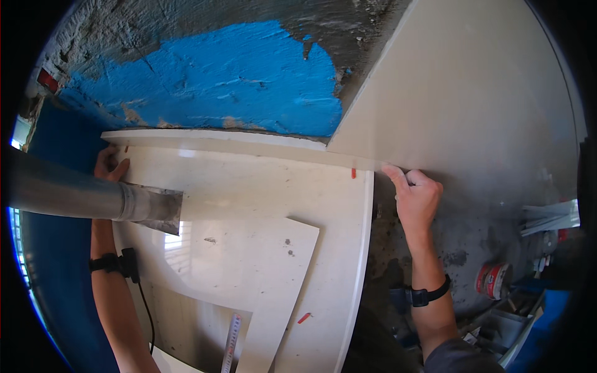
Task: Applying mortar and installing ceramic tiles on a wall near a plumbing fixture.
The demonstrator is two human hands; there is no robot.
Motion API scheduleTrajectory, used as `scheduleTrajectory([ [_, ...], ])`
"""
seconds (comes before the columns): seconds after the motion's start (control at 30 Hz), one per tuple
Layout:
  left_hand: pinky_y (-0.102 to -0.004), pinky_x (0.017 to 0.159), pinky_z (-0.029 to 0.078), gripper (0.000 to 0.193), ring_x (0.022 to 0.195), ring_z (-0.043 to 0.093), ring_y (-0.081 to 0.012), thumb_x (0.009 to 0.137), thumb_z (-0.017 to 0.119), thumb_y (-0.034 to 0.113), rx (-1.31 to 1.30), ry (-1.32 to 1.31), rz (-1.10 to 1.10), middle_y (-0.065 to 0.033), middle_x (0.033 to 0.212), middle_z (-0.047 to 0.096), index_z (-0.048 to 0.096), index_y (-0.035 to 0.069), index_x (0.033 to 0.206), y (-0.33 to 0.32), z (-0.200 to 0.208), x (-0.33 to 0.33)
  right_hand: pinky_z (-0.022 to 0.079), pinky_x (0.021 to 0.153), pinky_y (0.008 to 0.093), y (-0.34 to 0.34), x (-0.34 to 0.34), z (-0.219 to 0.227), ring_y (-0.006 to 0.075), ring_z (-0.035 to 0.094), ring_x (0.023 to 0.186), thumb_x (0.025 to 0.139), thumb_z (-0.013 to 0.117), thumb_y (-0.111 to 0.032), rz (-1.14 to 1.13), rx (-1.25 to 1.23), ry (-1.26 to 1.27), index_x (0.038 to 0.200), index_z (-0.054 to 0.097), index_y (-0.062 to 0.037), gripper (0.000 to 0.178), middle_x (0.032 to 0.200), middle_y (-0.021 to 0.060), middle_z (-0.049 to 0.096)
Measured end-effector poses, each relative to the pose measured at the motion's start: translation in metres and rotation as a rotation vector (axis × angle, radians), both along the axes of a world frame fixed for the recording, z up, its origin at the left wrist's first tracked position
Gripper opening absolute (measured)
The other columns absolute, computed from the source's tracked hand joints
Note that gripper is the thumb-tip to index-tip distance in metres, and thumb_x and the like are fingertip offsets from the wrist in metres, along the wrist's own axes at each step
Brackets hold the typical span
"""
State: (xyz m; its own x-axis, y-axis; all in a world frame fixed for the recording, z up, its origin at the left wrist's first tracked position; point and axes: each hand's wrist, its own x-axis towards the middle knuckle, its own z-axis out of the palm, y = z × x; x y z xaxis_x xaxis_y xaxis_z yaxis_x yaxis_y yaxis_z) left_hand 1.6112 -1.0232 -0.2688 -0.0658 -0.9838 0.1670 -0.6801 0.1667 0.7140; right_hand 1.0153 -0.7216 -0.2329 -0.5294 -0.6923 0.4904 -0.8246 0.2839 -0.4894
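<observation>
A long white tile strip (pixel 230 144) lies along the foot of the wall at the back of a pale slab counter (pixel 261 193). My left hand (pixel 111 165) is at the strip's left end, fingers curled up against it and thumb apart; the pipe crosses in front of that forearm. At the right end my right hand (pixel 421 194) is closed, thumb and bent forefinger pinching at the edge. This is just under a large upright beige tile (pixel 460 93), whose lower edge meets the strip there. The right fingertips are partly hidden.
A metal duct pipe (pixel 74 193) enters from the left into a square collar. A cut slab piece (pixel 286 267) and a tape measure (pixel 232 342) lie nearer me. Blue coating (pixel 236 81) covers part of the rough wall. A red-and-white bucket (pixel 494 280) stands at right.
</observation>
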Motion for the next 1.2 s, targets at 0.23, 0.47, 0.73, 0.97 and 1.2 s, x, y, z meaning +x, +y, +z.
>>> scheduleTrajectory([
  [0.23,-0.0289,0.088,0.046,0.055,0.098,0.055,-0.0145,0.086,0.081,0.016,-0.042,-0.010,-0.033,-0.0066,0.111,0.061,0.059,0.001,0.134,0.006,0.001,-0.004,0.036,0.044,0.0424,-0.001,-0.002,-0.005,0.0386,0.041,0.045,0.079,0.089,-0.040,0.037,0.032,0.067,0.053,0.050,-0.0018,0.060,0.049,0.0174,0.044],
  [0.47,-0.0352,0.112,0.043,0.051,0.129,0.057,-0.0213,0.103,0.064,0.018,0.111,0.313,-0.278,-0.0130,0.142,0.060,0.050,-0.002,0.147,0.011,-0.001,0.002,0.044,0.049,0.0476,-0.004,-0.014,-0.020,0.0418,0.056,0.052,0.077,0.089,-0.037,0.116,0.017,0.203,0.056,0.061,-0.0034,0.049,0.058,0.0189,0.059],
  [0.73,-0.0333,0.094,0.053,0.024,0.103,0.068,-0.0215,0.093,0.064,0.005,0.180,0.315,0.138,-0.0098,0.109,0.073,0.070,-0.003,0.115,0.093,0.059,-0.009,0.044,0.054,0.0547,-0.010,-0.015,-0.012,0.0450,0.059,0.057,0.086,0.079,-0.047,0.074,0.259,0.233,0.058,0.066,-0.0043,0.052,0.060,0.0205,0.061],
  [0.97,-0.0289,0.080,0.052,0.015,0.085,0.061,-0.0109,0.094,0.067,0.012,0.247,-0.183,0.022,-0.0027,0.090,0.066,0.066,-0.001,0.102,0.229,0.166,-0.006,0.054,0.059,0.0538,-0.003,-0.016,-0.016,0.0421,0.068,0.061,0.089,0.070,-0.058,0.064,0.275,0.256,0.062,0.071,-0.0087,0.056,0.064,0.0188,0.068],
  [1.2,-0.0294,0.079,0.052,0.018,0.087,0.062,-0.0129,0.095,0.068,0.008,0.205,-0.108,0.124,-0.0061,0.095,0.066,0.067,-0.003,0.108,0.376,0.266,-0.031,0.052,0.063,0.0567,-0.001,-0.013,-0.015,0.0457,0.067,0.067,0.091,0.069,-0.055,0.083,0.313,0.120,0.067,0.071,-0.0074,0.053,0.069,0.0223,0.068],
])
